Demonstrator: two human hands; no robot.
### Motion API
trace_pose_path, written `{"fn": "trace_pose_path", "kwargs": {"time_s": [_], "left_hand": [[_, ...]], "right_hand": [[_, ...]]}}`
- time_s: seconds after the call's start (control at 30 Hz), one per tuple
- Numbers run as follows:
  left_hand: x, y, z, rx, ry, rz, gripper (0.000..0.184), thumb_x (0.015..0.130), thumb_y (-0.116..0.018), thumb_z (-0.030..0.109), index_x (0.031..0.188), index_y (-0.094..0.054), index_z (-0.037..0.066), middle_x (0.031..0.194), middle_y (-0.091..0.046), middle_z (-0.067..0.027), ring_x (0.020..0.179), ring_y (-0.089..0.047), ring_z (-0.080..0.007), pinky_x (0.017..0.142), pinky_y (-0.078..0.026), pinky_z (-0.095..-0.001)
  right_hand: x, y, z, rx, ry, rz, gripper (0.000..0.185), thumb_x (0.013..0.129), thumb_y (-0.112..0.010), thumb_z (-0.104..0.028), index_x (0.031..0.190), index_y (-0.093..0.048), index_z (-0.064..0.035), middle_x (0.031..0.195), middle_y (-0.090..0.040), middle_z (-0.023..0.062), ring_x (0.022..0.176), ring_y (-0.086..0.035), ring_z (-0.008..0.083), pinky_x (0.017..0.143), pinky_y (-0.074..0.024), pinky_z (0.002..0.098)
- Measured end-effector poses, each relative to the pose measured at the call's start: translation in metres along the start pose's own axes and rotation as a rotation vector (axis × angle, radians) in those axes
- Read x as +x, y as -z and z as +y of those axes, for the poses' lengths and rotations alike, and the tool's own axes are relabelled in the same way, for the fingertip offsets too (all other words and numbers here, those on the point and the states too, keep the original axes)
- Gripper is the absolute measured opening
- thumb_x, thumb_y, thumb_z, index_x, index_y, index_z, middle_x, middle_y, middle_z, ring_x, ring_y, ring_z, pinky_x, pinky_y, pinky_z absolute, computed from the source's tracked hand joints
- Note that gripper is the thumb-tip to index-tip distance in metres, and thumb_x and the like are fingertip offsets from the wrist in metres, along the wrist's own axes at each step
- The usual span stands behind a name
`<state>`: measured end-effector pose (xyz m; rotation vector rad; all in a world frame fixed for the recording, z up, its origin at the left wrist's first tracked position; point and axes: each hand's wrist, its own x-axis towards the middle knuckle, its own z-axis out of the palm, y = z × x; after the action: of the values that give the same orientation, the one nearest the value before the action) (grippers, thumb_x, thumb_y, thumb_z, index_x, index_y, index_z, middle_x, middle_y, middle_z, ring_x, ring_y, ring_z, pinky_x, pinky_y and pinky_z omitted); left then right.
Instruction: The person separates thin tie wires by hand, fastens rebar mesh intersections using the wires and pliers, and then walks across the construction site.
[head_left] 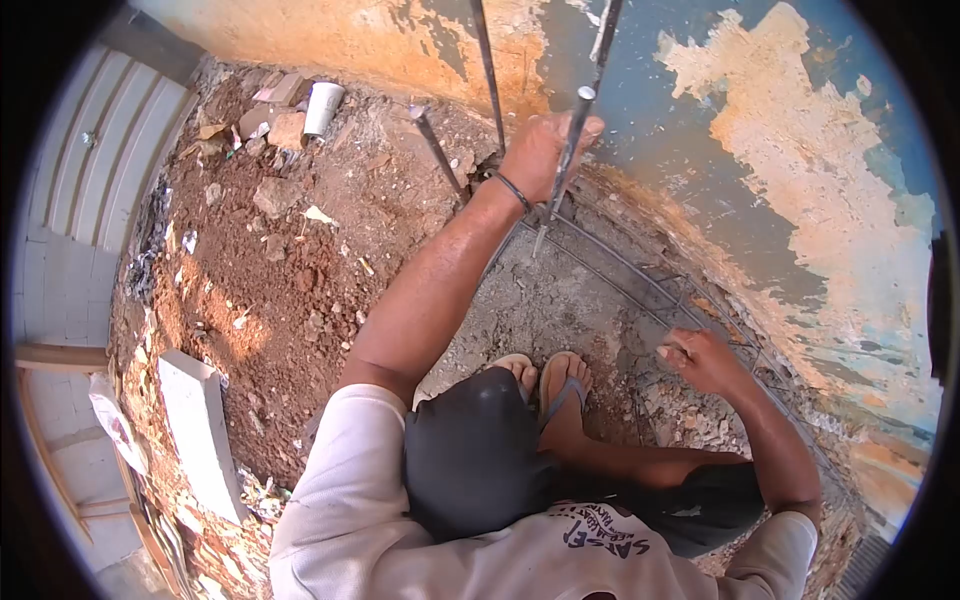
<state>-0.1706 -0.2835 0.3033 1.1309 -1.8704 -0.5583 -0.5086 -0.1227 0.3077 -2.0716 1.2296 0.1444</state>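
My left hand (545, 155), with a dark band at its wrist, is closed round an upright steel bar (572, 140) near the wall. Further uprights stand beside it: a short rod (437, 150) to its left and a long thin one (488, 70) behind. From the foot of the bars a rebar frame (625, 270) lies along the base of the wall towards the lower right. My right hand (705, 360) is over this frame, its fingers curled together; whatever they hold, if anything, is too small to make out.
A peeling blue and orange wall (720, 190) runs along the right. Reddish soil (300, 290) with stones covers the left, with a white cup (323, 108) and a white block (200, 430). My sandalled feet (565, 385) are on the grey ground.
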Motion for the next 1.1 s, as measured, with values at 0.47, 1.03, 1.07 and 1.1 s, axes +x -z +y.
{"fn": "trace_pose_path", "kwargs": {"time_s": [0.47, 1.03, 1.07, 1.1], "left_hand": [[0.03, 0.007, 0.003, 0.071, 0.163, -0.014, 0.039, 0.102, -0.043, 0.037, 0.1, -0.065, 0.005, 0.087, -0.065, -0.0258, 0.081, -0.061, -0.0472, 0.072, -0.05, -0.0522], [-0.014, 0.044, 0.033, -0.062, 0.071, -0.18, 0.04, 0.101, -0.05, 0.036, 0.099, -0.062, -0.002, 0.087, -0.062, -0.023, 0.086, -0.062, -0.0416, 0.075, -0.049, -0.0459], [-0.015, 0.043, 0.031, -0.097, 0.072, -0.18, 0.041, 0.101, -0.05, 0.036, 0.106, -0.062, -0.002, 0.092, -0.062, -0.0229, 0.089, -0.062, -0.0416, 0.077, -0.05, -0.0459], [-0.016, 0.042, 0.031, -0.131, 0.076, -0.173, 0.042, 0.101, -0.05, 0.036, 0.113, -0.062, -0.002, 0.098, -0.063, -0.0228, 0.091, -0.062, -0.0416, 0.079, -0.051, -0.046]], "right_hand": [[0.182, 0.043, -0.079, -0.069, 0.174, 0.36, 0.027, 0.095, -0.058, -0.028, 0.098, -0.062, -0.0008, 0.086, -0.064, 0.0248, 0.086, -0.063, 0.0431, 0.077, -0.0475, 0.0502], [0.212, 0.061, -0.095, 0.248, 0.241, 0.112, 0.034, 0.087, -0.065, -0.017, 0.116, -0.062, -0.0001, 0.112, -0.067, 0.0189, 0.11, -0.063, 0.0347, 0.093, -0.0488, 0.043], [0.216, 0.06, -0.087, 0.256, 0.184, 0.096, 0.034, 0.087, -0.065, -0.018, 0.116, -0.062, -0.0009, 0.115, -0.066, 0.0188, 0.11, -0.063, 0.0347, 0.093, -0.0488, 0.0422], [0.215, 0.069, -0.088, 0.258, 0.13, 0.077, 0.034, 0.088, -0.065, -0.018, 0.117, -0.063, -0.0016, 0.118, -0.066, 0.0186, 0.111, -0.063, 0.0347, 0.092, -0.0488, 0.0414]]}}
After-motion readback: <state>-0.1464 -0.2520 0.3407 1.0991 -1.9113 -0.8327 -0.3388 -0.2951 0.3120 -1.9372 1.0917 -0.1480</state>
